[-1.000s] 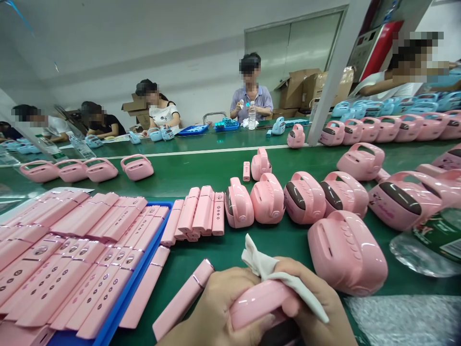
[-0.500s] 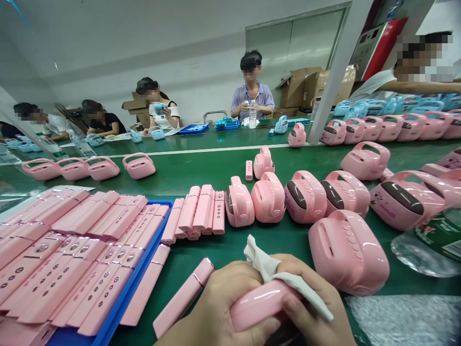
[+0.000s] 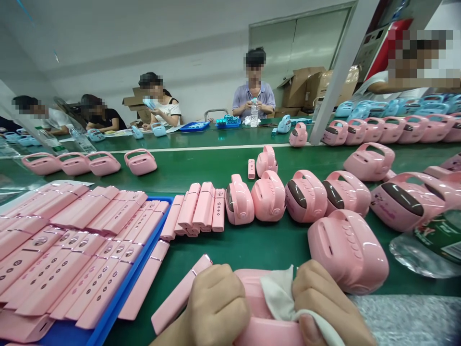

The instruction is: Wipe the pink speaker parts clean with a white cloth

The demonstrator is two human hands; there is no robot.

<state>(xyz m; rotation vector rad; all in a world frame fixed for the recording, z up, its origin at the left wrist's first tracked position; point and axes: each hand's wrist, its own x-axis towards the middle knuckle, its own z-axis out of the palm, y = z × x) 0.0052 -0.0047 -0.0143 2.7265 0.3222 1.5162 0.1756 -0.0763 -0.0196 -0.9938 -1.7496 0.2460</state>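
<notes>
Left hand (image 3: 216, 307) at 6 o'clock of the view, fingers curled, closed grip on a pink case (image 3: 259, 312) held low over the green tabletop (image 3: 230, 250). Right hand (image 3: 324, 307) just beside it at 5 o'clock, grip closed too, pinching a white cloth (image 3: 279, 298) and pressing it on the top of the same case. Case between both hands, touching both, lower part cut by the bottom edge.

At 9 o'clock, a blue tray (image 3: 144, 269) full of flat pink panels (image 3: 72, 250). One loose pink bar (image 3: 180, 298) lying tilted just left of the left hand. Near the centre, a small stack of pink bars (image 3: 200, 209). At 3 o'clock, one pink case (image 3: 347, 250) near the right hand, lying on its side. Behind it, toward 1 o'clock, a row of pink cases (image 3: 306, 194). Far at 12 o'clock, other people seated at the far side.
</notes>
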